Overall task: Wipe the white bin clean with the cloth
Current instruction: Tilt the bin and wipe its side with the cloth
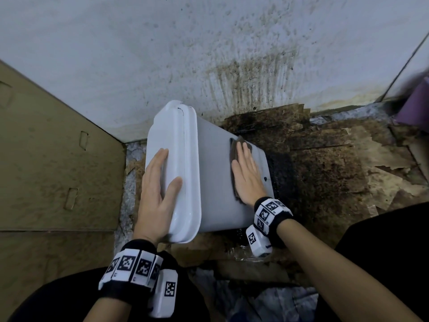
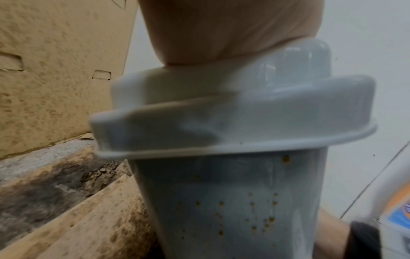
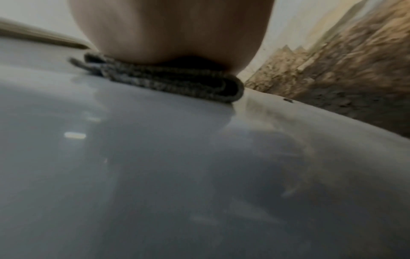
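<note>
The white bin (image 1: 213,182) lies tipped on its side on the floor, its lid end to the left. My left hand (image 1: 160,180) rests flat on the lid (image 1: 183,145), fingers straight. My right hand (image 1: 246,170) presses a folded grey-brown cloth (image 1: 234,145) flat against the bin's upturned side. In the right wrist view the cloth (image 3: 168,78) shows folded under my palm on the glossy wall (image 3: 155,175). The left wrist view shows the lid rim (image 2: 233,122) and the bin's underside wall (image 2: 233,210) dotted with brown spots.
A stained white wall (image 1: 209,43) stands behind the bin. A large cardboard sheet (image 1: 51,159) leans at the left. Dirty, torn cardboard (image 1: 336,170) covers the floor at the right. A purple object (image 1: 415,105) sits at the far right edge.
</note>
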